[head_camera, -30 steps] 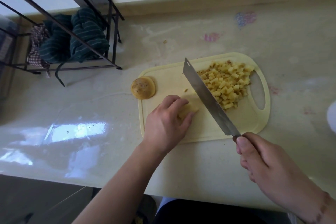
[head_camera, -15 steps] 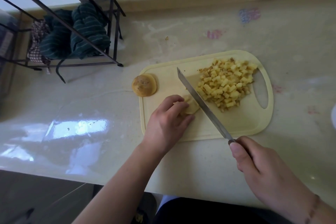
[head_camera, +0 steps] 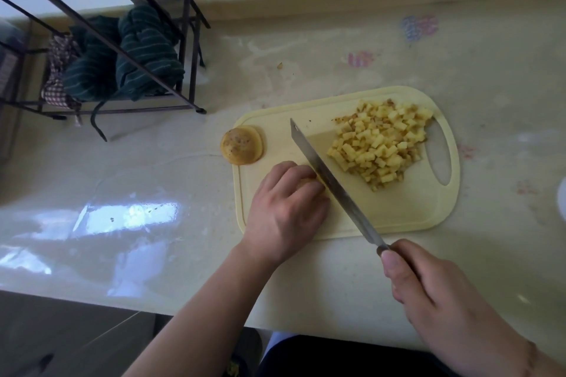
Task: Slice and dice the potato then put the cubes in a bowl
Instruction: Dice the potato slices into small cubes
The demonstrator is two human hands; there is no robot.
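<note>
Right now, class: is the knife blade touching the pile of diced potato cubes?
Apart. The head view shows bare cutting board between the knife blade and the potato cubes, with the blade beside the left hand.

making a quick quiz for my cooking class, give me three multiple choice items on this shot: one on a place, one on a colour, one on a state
1. Where does the pile of potato cubes lie?
A. in a bowl
B. on the cutting board's handle end
C. on the rack

2. What colour is the cutting board?
A. pale yellow
B. red
C. black

3. What is the right hand doing?
A. resting open
B. gripping the knife
C. holding a cloth

Answers:
1. B, the cubes sit beside the handle hole.
2. A, the board is pale yellow throughout.
3. B, its fingers curl round the knife's handle while the left hand holds the potato piece.
</note>
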